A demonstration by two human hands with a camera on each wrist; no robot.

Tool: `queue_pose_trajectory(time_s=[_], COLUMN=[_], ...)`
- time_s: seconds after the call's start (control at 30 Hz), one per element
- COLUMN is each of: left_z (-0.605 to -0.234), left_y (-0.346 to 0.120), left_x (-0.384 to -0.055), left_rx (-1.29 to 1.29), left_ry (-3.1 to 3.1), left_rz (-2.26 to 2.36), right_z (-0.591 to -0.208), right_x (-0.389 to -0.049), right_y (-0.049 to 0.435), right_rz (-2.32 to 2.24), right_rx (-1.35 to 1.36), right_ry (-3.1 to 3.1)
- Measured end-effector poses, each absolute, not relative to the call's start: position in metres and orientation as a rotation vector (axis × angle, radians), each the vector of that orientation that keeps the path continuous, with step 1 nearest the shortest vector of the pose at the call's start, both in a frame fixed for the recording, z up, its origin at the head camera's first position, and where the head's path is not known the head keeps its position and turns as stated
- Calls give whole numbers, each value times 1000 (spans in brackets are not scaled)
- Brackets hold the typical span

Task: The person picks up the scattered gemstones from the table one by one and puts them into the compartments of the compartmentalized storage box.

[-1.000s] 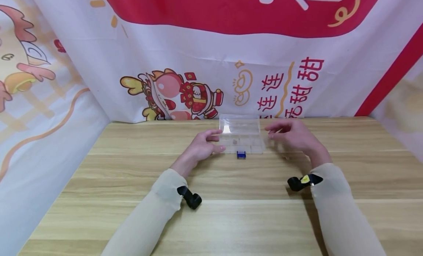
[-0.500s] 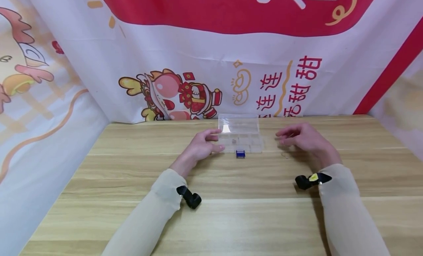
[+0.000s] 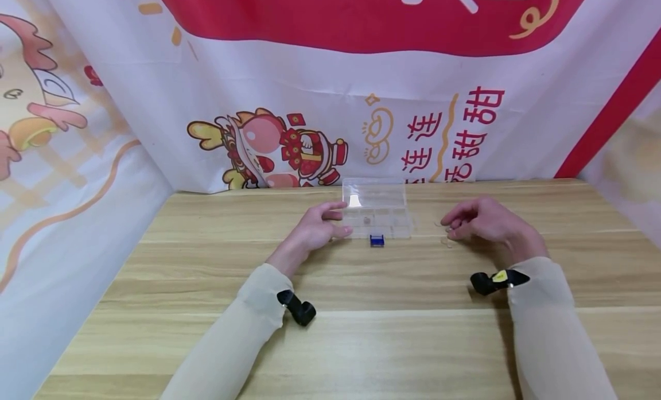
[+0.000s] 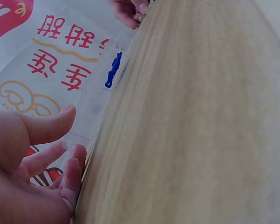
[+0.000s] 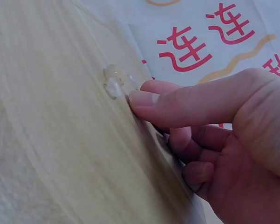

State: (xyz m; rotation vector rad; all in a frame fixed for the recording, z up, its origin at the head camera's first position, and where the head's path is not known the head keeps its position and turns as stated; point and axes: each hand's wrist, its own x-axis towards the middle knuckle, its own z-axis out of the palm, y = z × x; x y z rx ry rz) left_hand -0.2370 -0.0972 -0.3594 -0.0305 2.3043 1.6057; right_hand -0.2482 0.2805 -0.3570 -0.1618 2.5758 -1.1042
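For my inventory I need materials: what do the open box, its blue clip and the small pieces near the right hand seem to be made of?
Box: probably clear, glossy plastic; it is see-through, with a bright reflection on the lid. Blue clip: likely moulded plastic, evenly coloured. Small pieces: smooth, pale, translucent; plastic, glass or stone, I cannot tell.

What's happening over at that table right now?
A person is working at a wooden table with both hands. The left hand is at the left end of a clear compartment box, its lid open and its blue clasp facing the person. The right hand is at some small clear pieces on the table; whether it grips one is unclear.
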Motion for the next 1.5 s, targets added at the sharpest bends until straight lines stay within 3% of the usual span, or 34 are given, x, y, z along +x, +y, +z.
queue_pose_trajectory(time_s=[1.5], left_z=[-361], left_y=[-98], left_x=[-235], left_rx=[3], left_ry=[2316], left_rz=[1630], right_z=[-353], right_x=[-245], right_y=[273], right_rz=[-1047], right_rx=[-231], right_ry=[2611])
